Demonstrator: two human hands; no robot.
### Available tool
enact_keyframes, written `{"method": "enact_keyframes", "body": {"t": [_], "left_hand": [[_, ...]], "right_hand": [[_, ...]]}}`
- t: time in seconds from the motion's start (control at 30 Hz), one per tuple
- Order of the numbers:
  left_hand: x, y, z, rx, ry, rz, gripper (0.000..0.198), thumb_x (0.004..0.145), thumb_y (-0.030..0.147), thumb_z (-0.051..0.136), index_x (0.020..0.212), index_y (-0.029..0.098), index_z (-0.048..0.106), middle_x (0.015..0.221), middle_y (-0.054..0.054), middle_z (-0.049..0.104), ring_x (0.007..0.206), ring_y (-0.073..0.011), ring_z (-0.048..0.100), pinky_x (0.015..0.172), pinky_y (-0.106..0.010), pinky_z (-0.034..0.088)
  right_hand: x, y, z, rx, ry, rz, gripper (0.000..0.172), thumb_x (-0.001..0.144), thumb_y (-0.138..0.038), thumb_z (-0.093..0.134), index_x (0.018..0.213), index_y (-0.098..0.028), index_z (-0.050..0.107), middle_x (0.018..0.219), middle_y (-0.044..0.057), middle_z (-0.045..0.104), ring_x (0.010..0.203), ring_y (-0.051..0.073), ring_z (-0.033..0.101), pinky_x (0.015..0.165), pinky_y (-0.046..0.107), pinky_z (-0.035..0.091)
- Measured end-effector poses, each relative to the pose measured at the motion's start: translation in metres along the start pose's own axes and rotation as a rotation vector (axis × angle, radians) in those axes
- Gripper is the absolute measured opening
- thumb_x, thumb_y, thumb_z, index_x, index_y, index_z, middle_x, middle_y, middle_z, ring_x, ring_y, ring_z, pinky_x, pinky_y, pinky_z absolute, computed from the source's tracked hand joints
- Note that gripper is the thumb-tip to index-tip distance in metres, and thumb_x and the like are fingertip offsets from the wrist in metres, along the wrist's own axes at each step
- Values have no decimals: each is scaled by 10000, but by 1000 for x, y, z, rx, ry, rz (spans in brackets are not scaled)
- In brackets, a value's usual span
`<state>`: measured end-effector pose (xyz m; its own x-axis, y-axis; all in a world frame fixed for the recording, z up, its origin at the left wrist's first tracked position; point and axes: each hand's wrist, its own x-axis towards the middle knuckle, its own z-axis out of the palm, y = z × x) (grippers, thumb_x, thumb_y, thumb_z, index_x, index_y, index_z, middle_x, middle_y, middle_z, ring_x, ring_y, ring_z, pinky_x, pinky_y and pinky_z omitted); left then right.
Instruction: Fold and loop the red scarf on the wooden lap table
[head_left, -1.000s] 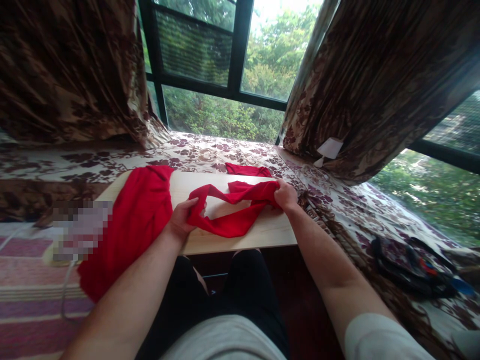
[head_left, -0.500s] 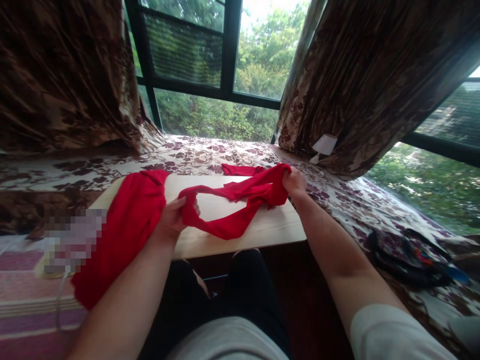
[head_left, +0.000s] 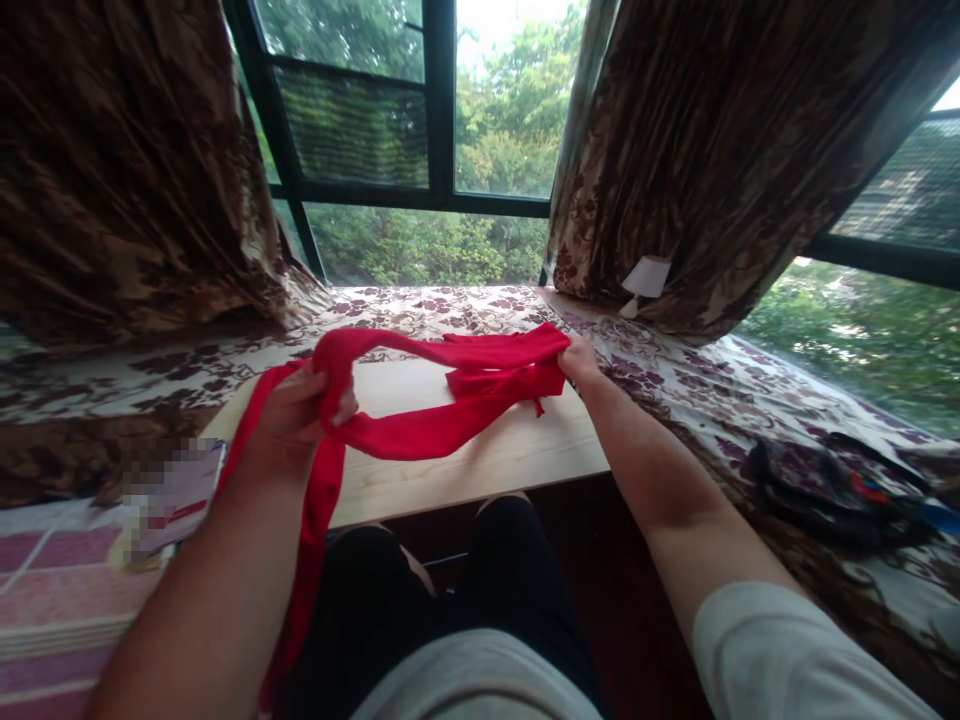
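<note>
Behind everything we see patterned curtains point(head_left: 690, 150) flanking a dark-framed window point(head_left: 442, 150). Nearer, we see a pale wooden board point(head_left: 510, 460), and above it red cloth point(head_left: 420, 441) stretched in a long open loop. At its ends, our left hand point(head_left: 300, 398) grips one bend between thumb and fingers, and our right hand point(head_left: 579, 360) clasps the other.

**Light above, dark below**

A pale grey-white shirt point(head_left: 480, 685) bulges into the bottom centre of the frame, its fabric curving in soft folds. At lower right, a short, loose sleeve point(head_left: 757, 640) in the same light tone ends near the elbow, with a faint curved line beside its hem. Black shorts point(head_left: 517, 560) fill the lower middle, reaching about the knees, where bare skin shows at the edge. The left grip point(head_left: 296, 400) and right grip point(head_left: 579, 358) are bare human hands.
</note>
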<state>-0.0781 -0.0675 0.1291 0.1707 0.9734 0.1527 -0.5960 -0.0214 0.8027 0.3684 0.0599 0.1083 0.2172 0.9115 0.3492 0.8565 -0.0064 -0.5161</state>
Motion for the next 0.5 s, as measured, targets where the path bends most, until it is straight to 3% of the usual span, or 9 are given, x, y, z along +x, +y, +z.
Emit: {"method": "enact_keyframes", "body": {"t": [0.13, 0.23, 0.3, 0.4, 0.5], "left_hand": [[7, -13, 13, 107, 33, -129, 139, 843, 87, 617, 935, 135, 709, 648, -54, 693, 471, -183, 639, 424, -251, 524], [14, -26, 23, 93, -8, -251, 294, 751, 25, 712, 1026, 125, 723, 790, -94, 751, 639, -238, 721, 555, -287, 606], [19, -36, 29, 111, -52, -311, 327, 725, 32, 744, 1042, 108, 728, 848, -131, 764, 677, -256, 731, 585, -296, 615], [24, -51, 38, 165, -81, -356, 354, 719, 73, 770, 1070, 81, 724, 904, -170, 767, 694, -265, 737, 615, -309, 621], [25, -62, 49, 198, -99, -359, 402, 731, 89, 766, 1128, 84, 706, 937, -167, 767, 727, -270, 745, 643, -311, 622]], "right_hand": [[-16, -13, 14, -59, -168, -18, 217, 750, -95, 619, 936, -86, 731, 921, 163, 731, 924, 269, 664, 841, 370, 492], [-35, -37, 21, -69, -238, -139, 382, 741, -147, 682, 1121, -147, 721, 1153, 152, 716, 1103, 299, 644, 969, 406, 485], [-52, -58, 23, -2, -291, -356, 506, 793, -279, 691, 1286, -169, 659, 1326, 142, 649, 1231, 304, 595, 1054, 417, 452], [-76, -90, 26, 77, -429, -514, 679, 756, -469, 757, 1375, -236, 605, 1354, 99, 642, 1244, 311, 597, 1050, 421, 462], [-94, -116, 32, 147, -471, -609, 894, 660, -430, 834, 1472, -249, 507, 1427, 97, 590, 1281, 315, 571, 1056, 388, 458]]}}
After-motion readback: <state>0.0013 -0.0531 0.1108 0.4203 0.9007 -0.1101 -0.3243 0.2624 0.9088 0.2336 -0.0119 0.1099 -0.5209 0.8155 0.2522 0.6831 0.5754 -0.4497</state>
